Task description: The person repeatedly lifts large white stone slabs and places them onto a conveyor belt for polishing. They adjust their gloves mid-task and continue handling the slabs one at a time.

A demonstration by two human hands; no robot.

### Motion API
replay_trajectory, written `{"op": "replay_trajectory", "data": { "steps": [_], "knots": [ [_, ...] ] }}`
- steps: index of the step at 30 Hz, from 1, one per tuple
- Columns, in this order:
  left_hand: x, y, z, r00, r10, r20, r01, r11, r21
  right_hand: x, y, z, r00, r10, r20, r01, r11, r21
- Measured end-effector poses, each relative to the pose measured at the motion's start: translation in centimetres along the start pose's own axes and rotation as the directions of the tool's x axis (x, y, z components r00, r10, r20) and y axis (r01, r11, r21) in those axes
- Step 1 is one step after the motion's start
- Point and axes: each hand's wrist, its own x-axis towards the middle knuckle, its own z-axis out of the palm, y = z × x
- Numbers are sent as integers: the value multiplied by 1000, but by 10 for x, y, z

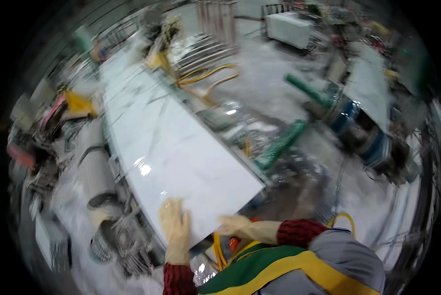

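Left hand point(175, 220) flat on white slab point(196, 157), thumb apart from fingers, by the near-left corner. Right hand point(234, 224) at near edge; I can't tell if it's pinching. On my feed, slab stretches ahead and leftward from both hands, green tube point(282, 145) beside its right edge.

Left grip point(175, 221) laid on white slab point(191, 152), right grip point(234, 225) at its near edge

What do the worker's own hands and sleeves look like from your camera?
The left sleeve and right sleeve are dark red with a black pattern. Both end short of the wrists. The left hand and right hand show no visible markings, though blur hides finer detail.
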Motion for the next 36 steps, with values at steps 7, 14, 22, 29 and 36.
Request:
{"op": "replay_trajectory", "data": {
  "steps": [7, 14, 22, 29, 36],
  "knots": [
    [-23, -22, 26, 997, -60, 38, 58, 996, 60, -51, -8, 58, 983, -114, -146, 131, 985, 111],
    [-27, -19, 29, 998, -15, 55, 9, 994, 109, -5, 31, 25, 944, -314, -100, 321, 945, 66],
    [-33, -13, 21, 997, -50, 50, 44, 994, 98, -13, 25, 29, 950, -302, -79, 304, 952, 20],
    [-34, -6, 20, 1000, -12, -1, 12, 995, 99, -17, 22, 21, 968, -188, -168, 192, 981, 7],
    [-35, -8, 16, 1000, 7, -2, -6, 994, 111, -32, 11, 2, 998, -70, 0, 64, 913, -402]
  ]
}}
